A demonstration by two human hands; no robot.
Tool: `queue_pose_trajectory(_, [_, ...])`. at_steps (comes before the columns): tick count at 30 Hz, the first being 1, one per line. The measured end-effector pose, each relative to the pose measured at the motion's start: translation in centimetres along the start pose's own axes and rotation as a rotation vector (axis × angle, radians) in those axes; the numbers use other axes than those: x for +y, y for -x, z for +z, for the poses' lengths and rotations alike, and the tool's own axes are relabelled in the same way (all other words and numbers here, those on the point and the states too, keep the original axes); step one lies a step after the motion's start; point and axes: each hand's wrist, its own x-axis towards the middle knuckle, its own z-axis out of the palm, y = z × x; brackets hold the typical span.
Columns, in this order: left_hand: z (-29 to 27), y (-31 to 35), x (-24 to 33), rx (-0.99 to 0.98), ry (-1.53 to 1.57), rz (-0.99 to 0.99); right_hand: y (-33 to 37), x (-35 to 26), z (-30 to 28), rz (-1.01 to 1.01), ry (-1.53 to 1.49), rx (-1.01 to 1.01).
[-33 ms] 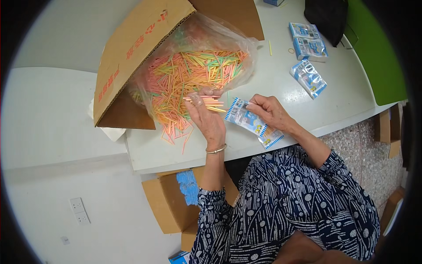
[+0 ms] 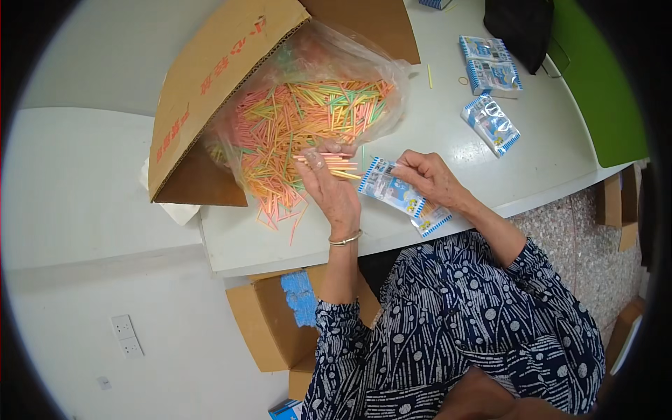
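A small bundle of thin pink and yellow sticks (image 2: 343,165) rests in my left hand (image 2: 332,190), its fingers closed around them. The sticks point right, toward a blue-and-white plastic packet (image 2: 387,187). My right hand (image 2: 435,183) pinches that packet near its upper right edge, between thumb and fingers. Partly under it, close to the table's front edge, lies a second packet (image 2: 431,221). Beyond my left hand, a big pile of pink, yellow, orange and green sticks (image 2: 301,119) spills out of a clear plastic bag (image 2: 393,94). Whether the sticks are straws or something solid, I cannot tell.
A tipped cardboard box (image 2: 210,105) holds the bag on the white table (image 2: 420,133). Several similar packets (image 2: 491,124) lie at the right, near a black cloth-like item (image 2: 521,31) and a green panel (image 2: 595,84). Below the table edge stands an open carton (image 2: 262,322) with blue contents.
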Motion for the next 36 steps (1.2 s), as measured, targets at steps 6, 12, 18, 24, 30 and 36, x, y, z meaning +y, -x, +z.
queue_pose_trajectory(6, [0.6, 0.9, -0.6, 0.017, 0.031, -0.083, 0.0, 0.2, 0.5, -0.131, 0.061, -0.042])
queue_pose_trajectory(12, [0.2, 0.9, 0.0, 0.018, -0.028, -0.066, -0.1, 0.2, -0.4, -0.068, -0.037, -0.096])
queue_pose_trajectory(18, [0.3, 0.6, 0.5, 0.014, -0.029, -0.014, 0.0, -0.1, -1.0, -0.017, -0.126, -0.165])
queue_pose_trajectory(24, [1.4, 1.0, 0.5, -0.052, -0.062, 0.028, 0.1, 0.7, -1.3, 0.030, -0.124, -0.224])
queue_pose_trajectory(30, [2.0, 2.7, 0.6, -0.086, -0.110, -0.021, -0.1, 1.5, -1.2, -0.080, -0.125, -0.187])
queue_pose_trajectory(36, [1.6, 4.1, -0.1, -0.132, -0.188, -0.027, 0.3, 0.5, -1.2, 0.003, -0.135, -0.192])
